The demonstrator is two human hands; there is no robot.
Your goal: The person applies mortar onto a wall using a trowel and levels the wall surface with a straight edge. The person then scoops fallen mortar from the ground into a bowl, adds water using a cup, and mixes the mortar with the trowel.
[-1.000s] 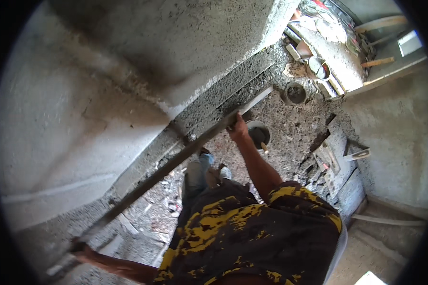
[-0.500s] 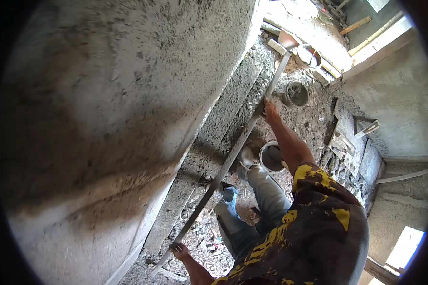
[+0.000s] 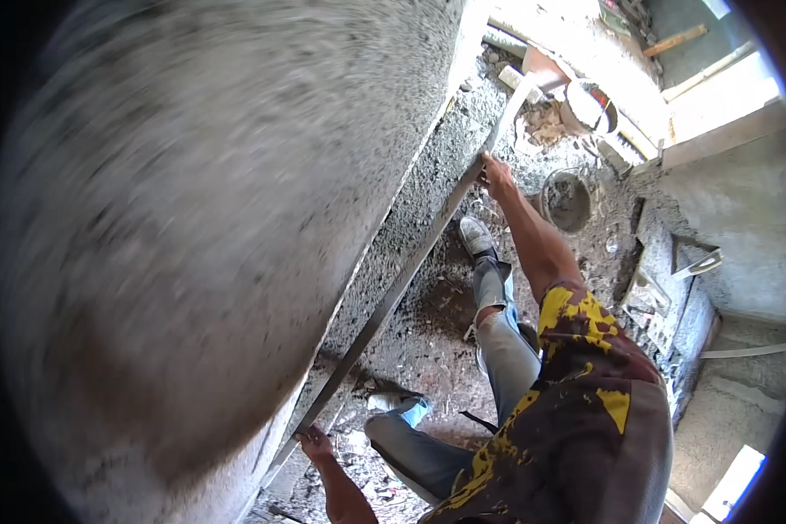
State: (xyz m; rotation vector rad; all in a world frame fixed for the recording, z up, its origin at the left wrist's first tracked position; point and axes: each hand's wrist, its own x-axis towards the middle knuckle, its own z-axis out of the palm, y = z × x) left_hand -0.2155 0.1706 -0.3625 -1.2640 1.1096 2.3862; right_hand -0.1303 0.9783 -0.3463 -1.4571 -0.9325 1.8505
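A long, straight grey screed bar (image 3: 395, 297) runs slantwise beside the rough plastered wall (image 3: 227, 227). My right hand (image 3: 498, 177) is closed round its upper part, arm stretched far forward. Lower down, my left hand (image 3: 316, 444) grips the bar close to its near end. That near end lies along the wall's lower edge in view; whether it touches the plaster I cannot tell. The bar's far end reaches toward a pale block (image 3: 517, 80).
Beyond my right hand stand a round mortar bucket (image 3: 568, 201) and another bucket (image 3: 588, 109). Boards with a trowel-like tool (image 3: 697, 262) lie at the right. My shoe (image 3: 476, 236) stands on rubble-strewn ground (image 3: 441, 349). A bright opening lies at the far right.
Both hands have carried the bar left, closer to the wall. My legs have stepped to new places, and the bucket that stood by my feet is now mostly hidden.
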